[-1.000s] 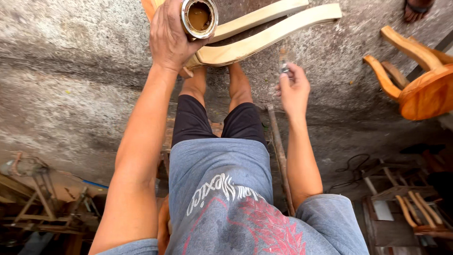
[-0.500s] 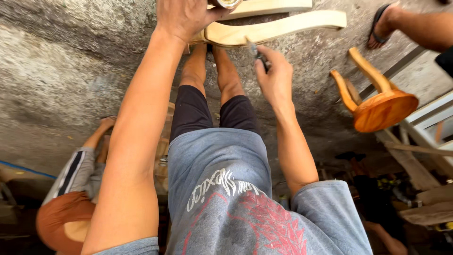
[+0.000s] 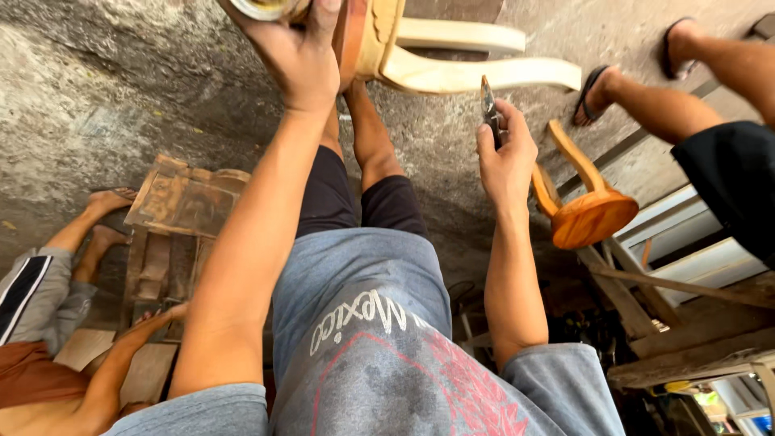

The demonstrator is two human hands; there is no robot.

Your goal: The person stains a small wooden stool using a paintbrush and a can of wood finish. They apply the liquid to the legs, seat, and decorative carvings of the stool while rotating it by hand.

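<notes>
My left hand (image 3: 297, 55) is raised at the top of the view and grips a round metal can (image 3: 266, 8), only whose lower rim shows. My right hand (image 3: 505, 153) holds a small dark brush or tool (image 3: 488, 109) upright between thumb and fingers. Just beyond both hands lies a pale unfinished wooden chair frame (image 3: 452, 69) with curved legs on the concrete floor. My legs in dark shorts stretch toward it.
An orange-brown varnished stool (image 3: 593, 211) lies tipped at the right, by wooden slats (image 3: 686, 258). Another person's legs in sandals (image 3: 646, 97) stand at the upper right. A seated person (image 3: 56, 323) is at the lower left beside a carved wooden panel (image 3: 182, 198).
The view has swung to the right and down. The seated person at the left and the standing person's legs have come further into view. My left hand still holds the can high.
</notes>
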